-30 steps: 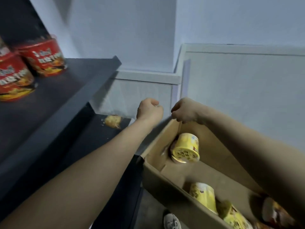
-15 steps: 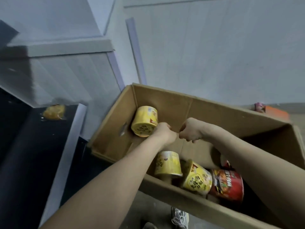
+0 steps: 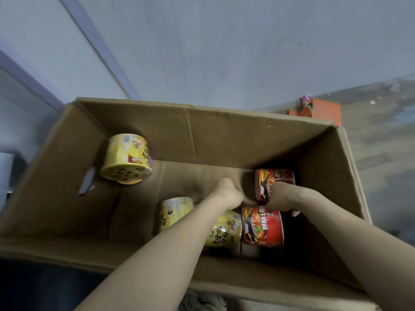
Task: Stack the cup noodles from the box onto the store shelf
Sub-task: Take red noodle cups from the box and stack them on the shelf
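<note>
Reaching deeper than a moment ago, head view: both hands have dropped to the red cups at the right end of the cardboard box [image 3: 139,122], so a fresh pick looks begun, nothing lifted out. Left hand [image 3: 226,194]: fingers hidden, grip cannot be told; right hand [image 3: 283,198]: curled against far red cup [image 3: 275,178], hold unclear. Inside box: red cups two, counting near red cup [image 3: 262,227]; yellow cups [image 3: 126,159] three.
</note>
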`<action>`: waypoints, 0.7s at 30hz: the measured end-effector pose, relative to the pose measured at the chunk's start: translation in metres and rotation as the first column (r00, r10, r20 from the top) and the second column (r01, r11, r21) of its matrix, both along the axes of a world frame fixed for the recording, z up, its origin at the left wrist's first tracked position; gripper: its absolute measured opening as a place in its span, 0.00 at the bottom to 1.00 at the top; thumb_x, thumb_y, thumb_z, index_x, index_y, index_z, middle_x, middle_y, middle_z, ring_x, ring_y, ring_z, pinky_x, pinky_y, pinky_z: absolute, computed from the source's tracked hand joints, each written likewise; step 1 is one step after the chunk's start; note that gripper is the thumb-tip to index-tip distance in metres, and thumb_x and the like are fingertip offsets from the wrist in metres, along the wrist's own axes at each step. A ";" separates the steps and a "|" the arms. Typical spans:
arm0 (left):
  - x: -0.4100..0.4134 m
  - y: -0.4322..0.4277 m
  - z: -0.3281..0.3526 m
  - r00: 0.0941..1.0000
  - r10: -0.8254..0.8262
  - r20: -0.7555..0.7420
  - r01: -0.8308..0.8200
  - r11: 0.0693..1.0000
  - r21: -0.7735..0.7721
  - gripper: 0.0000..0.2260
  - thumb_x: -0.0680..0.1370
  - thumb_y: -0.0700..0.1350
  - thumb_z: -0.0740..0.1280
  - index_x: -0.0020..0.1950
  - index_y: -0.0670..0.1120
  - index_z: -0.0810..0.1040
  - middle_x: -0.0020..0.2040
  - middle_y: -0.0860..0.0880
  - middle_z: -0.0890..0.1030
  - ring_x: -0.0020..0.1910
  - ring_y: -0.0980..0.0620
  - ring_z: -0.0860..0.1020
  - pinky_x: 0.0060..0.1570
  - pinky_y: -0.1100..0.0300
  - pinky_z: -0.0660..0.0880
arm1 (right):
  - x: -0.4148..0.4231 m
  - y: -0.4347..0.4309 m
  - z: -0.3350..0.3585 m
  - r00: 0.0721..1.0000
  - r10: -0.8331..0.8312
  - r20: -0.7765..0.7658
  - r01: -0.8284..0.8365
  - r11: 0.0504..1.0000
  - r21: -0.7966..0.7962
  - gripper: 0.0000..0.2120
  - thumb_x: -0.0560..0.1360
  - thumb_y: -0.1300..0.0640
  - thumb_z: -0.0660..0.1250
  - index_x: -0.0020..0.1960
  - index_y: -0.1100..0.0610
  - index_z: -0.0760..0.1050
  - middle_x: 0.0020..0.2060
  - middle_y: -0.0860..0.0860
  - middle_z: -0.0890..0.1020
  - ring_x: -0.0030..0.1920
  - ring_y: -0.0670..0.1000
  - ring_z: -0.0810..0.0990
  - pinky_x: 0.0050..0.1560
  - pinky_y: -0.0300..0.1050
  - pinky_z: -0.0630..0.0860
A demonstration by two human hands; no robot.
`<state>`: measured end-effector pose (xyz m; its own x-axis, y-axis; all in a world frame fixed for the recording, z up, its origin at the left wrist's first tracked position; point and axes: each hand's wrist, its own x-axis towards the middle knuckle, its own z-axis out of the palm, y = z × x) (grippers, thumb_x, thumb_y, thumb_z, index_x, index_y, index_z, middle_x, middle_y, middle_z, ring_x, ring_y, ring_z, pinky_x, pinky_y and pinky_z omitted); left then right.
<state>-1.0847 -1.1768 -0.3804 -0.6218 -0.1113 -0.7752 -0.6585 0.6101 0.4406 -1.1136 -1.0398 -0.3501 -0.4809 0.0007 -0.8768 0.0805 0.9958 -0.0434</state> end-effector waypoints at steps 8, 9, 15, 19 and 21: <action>-0.030 0.039 -0.039 0.958 -0.287 0.013 0.286 0.947 -0.146 0.31 0.76 0.45 0.70 0.75 0.48 0.59 0.71 0.46 0.65 0.68 0.43 0.68 0.63 0.51 0.71 | 0.004 0.047 -0.051 0.890 -0.456 -0.020 0.454 0.888 -0.066 0.23 0.77 0.51 0.65 0.66 0.63 0.66 0.55 0.56 0.78 0.61 0.55 0.75 0.69 0.45 0.60; -0.035 0.044 -0.044 0.949 -0.314 0.013 0.312 0.939 -0.148 0.33 0.75 0.46 0.71 0.76 0.48 0.58 0.72 0.45 0.64 0.69 0.43 0.67 0.64 0.51 0.70 | 0.004 0.050 -0.057 0.870 -0.492 -0.030 0.490 0.869 -0.069 0.27 0.77 0.51 0.65 0.68 0.64 0.62 0.57 0.57 0.78 0.61 0.54 0.75 0.69 0.44 0.59; -0.051 0.070 -0.070 0.989 -0.135 0.065 0.131 0.990 0.055 0.31 0.77 0.49 0.69 0.77 0.47 0.59 0.74 0.46 0.65 0.71 0.45 0.67 0.62 0.57 0.67 | 0.001 0.062 -0.091 0.774 -0.632 -0.048 0.620 0.771 -0.146 0.31 0.76 0.53 0.66 0.73 0.60 0.55 0.65 0.55 0.73 0.67 0.53 0.71 0.66 0.44 0.63; -0.053 0.079 -0.095 0.999 0.005 0.036 -0.011 0.988 0.154 0.33 0.75 0.56 0.70 0.75 0.47 0.61 0.72 0.46 0.69 0.68 0.47 0.70 0.57 0.59 0.67 | -0.001 0.064 -0.108 0.774 -0.633 -0.031 0.618 0.765 -0.182 0.27 0.72 0.54 0.68 0.68 0.56 0.64 0.59 0.56 0.76 0.57 0.56 0.77 0.60 0.50 0.74; -0.053 0.081 -0.102 0.998 0.067 0.015 -0.069 0.981 0.183 0.45 0.72 0.60 0.72 0.79 0.49 0.50 0.75 0.46 0.63 0.72 0.45 0.65 0.67 0.56 0.65 | -0.001 0.060 -0.116 0.831 -0.555 -0.040 0.541 0.823 -0.172 0.24 0.70 0.55 0.66 0.65 0.54 0.68 0.59 0.57 0.75 0.55 0.57 0.78 0.57 0.52 0.77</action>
